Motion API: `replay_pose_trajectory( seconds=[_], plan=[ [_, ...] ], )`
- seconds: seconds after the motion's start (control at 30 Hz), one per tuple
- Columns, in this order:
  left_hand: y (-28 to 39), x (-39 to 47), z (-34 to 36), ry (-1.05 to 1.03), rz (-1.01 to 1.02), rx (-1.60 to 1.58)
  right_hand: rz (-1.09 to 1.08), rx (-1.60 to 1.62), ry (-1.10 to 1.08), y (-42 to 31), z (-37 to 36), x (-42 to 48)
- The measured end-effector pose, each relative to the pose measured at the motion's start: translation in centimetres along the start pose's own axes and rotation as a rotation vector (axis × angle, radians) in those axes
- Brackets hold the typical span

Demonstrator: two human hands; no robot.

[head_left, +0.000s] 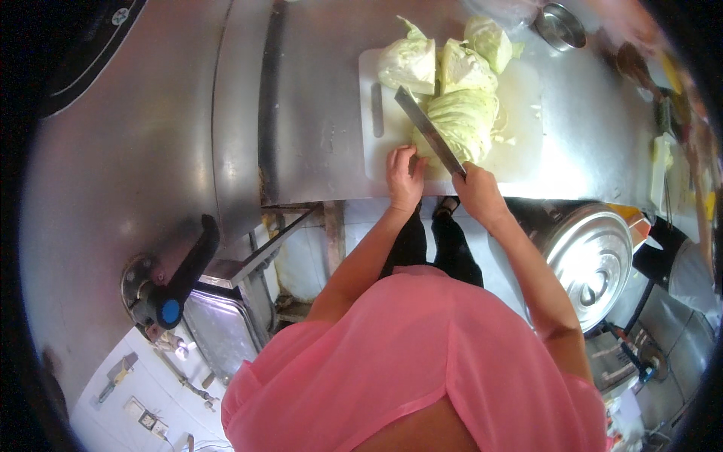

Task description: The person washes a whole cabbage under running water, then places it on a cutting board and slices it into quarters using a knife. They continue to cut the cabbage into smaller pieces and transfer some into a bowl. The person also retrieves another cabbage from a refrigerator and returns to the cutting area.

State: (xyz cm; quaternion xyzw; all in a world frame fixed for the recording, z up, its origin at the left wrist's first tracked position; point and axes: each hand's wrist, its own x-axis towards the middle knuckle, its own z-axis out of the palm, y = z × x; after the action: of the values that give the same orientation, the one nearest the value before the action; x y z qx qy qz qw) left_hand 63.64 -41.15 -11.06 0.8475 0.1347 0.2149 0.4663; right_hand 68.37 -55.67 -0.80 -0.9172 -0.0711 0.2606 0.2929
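On a white cutting board [519, 141] with a slot handle lie several pieces of pale green cabbage. Two cut wedges, one at the left [408, 63] and one in the middle [464, 69], sit above a sliced, fanned-out portion [466, 121]; another piece [488, 44] lies at the top right. My right hand [480, 191] is closed on the handle of a knife [430, 131], whose blade slants up and left over the cabbage's left side. My left hand [405, 176], fingers curled, rests by the board's near edge; whether its fingertips hold a bit of cabbage cannot be told.
The board lies on a stainless steel counter [316, 124]. A round metal bowl [560, 27] stands at the upper right. Below the counter at the right is a large pot with a shiny lid [590, 268]. A black lever handle [192, 265] juts out at the left.
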Motion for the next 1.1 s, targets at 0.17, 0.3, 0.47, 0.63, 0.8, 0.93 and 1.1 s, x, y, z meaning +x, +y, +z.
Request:
replay_pose_trajectory(
  seconds=[0.17,0.3,0.47,0.63,0.8,0.93,1.1],
  plan=[
    [-0.2,-0.1,0.0,-0.014,-0.003,0.008,0.023,-0.006,-0.005,1.1,3.9,2.8],
    [0.2,0.0,-0.1,0.013,0.009,0.012,0.065,-0.004,0.024,1.6,5.4,3.7],
    [-0.3,-0.2,-0.3,0.045,0.052,0.004,0.015,0.092,0.062,0.3,2.8,1.5],
    [-0.3,-0.2,0.1,0.092,0.067,0.002,-0.010,0.077,0.071,-0.9,0.8,0.1],
    [0.2,-0.1,0.0,0.066,0.013,0.000,0.013,0.009,-0.015,0.5,1.0,-0.1],
    [-0.2,-0.4,0.0,0.071,0.000,-0.016,0.047,-0.006,0.003,0.3,2.8,-0.1],
    [-0.4,0.0,0.0,0.059,0.049,0.019,0.004,0.014,0.017,1.3,5.6,2.6]
  ],
)
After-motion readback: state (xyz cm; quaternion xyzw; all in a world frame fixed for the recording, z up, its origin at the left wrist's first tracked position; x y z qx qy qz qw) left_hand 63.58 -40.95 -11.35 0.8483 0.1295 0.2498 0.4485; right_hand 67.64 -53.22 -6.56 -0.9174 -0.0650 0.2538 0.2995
